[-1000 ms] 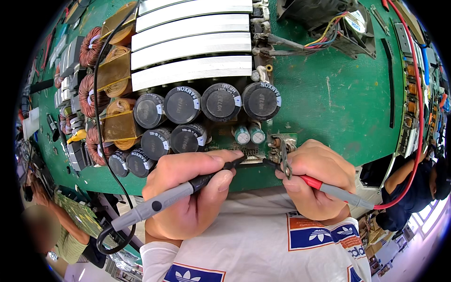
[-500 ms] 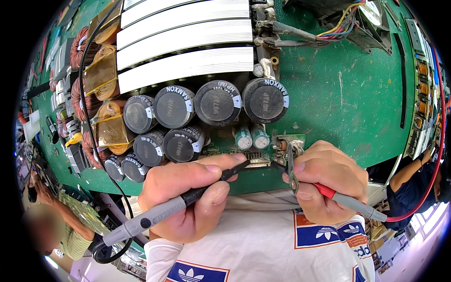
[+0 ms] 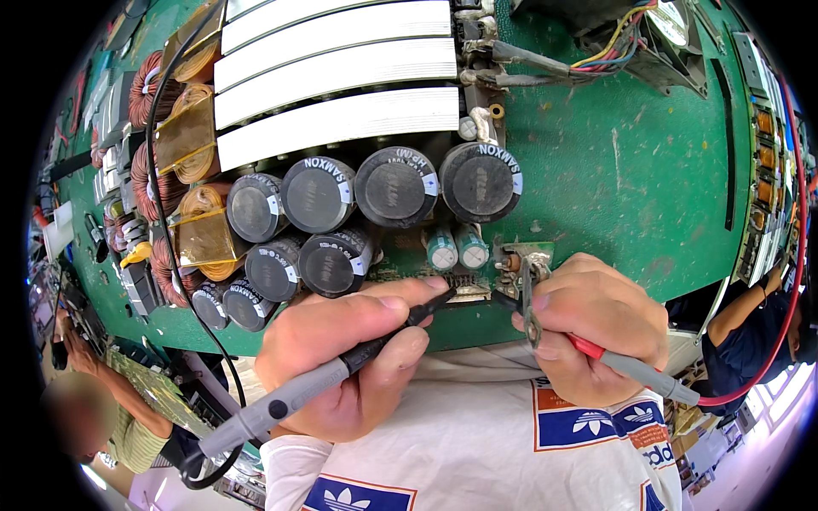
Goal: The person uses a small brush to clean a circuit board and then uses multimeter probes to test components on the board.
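My left hand (image 3: 336, 341) is closed round a grey and black test probe (image 3: 285, 400). Its black tip end points right, at the pin row along the near edge of a large circuit board (image 3: 470, 295); whether the point touches a pin is too small to tell. Closed too, my right hand (image 3: 609, 319) grips a red and grey test probe (image 3: 648, 376), whose dark tip end shows left of the fingers by the same edge. A metal terminal bracket (image 3: 530, 294) stands at the board's corner, against my right fingers. Two small green capacitors (image 3: 457, 248) rise just beyond the pins.
Large black capacitors (image 3: 394, 189), white finned heatsinks (image 3: 341, 119) and copper coils (image 3: 155, 179) fill the board. A fan with coloured wires (image 3: 673, 43) lies far right on the green mat (image 3: 613, 170). A black lead (image 3: 153, 153) crosses the left side. Other people are at both sides.
My left hand and its probe have shifted very slightly, the probe's rear end moving a little right and down. My right hand stays in place.
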{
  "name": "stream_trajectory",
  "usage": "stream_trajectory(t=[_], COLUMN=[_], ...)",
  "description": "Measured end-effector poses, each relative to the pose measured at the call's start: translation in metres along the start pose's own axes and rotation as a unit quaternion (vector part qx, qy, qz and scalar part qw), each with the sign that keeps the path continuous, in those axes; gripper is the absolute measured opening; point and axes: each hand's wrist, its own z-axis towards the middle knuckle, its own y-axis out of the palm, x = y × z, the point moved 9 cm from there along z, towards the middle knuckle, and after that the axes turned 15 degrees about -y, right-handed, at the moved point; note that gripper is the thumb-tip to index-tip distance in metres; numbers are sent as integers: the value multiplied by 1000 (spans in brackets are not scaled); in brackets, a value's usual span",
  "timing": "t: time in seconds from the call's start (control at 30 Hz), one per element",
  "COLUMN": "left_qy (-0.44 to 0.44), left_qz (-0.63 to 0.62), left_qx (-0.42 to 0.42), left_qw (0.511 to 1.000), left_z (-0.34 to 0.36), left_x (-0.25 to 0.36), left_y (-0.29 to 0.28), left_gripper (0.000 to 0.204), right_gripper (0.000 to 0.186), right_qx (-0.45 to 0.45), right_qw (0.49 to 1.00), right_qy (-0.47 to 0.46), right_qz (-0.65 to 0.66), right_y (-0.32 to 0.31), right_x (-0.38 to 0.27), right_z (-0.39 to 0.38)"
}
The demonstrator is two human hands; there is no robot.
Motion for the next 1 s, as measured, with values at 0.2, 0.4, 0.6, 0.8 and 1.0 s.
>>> stream_trajectory(t=[0.2, 0.4, 0.6, 0.8, 1.0], left_qy=[92, 107, 64, 42, 46], left_qz=[91, 125, 83, 134, 79], left_qx=[-39, -6, 47, 11, 34], left_qw=[991, 986, 993, 990, 995], left_z=[-3, -7, -3, -4, -4], left_x=[8, 25, 8, 18, 16], left_y=[6, 0, -1, 2, 0], left_gripper=[24, 23, 16, 8, 11], right_gripper=[26, 21, 14, 11, 9], right_qx=[-16, -29, 13, 8, 18], right_qw=[999, 998, 998, 998, 998], right_qy=[-17, -12, 14, 34, 42], right_qz=[-24, -49, -64, -53, -41], right_y=[4, 3, 0, -1, -5], right_x=[-7, -19, -16, -16, -17], right_z=[-2, 8, -2, 0, 1])
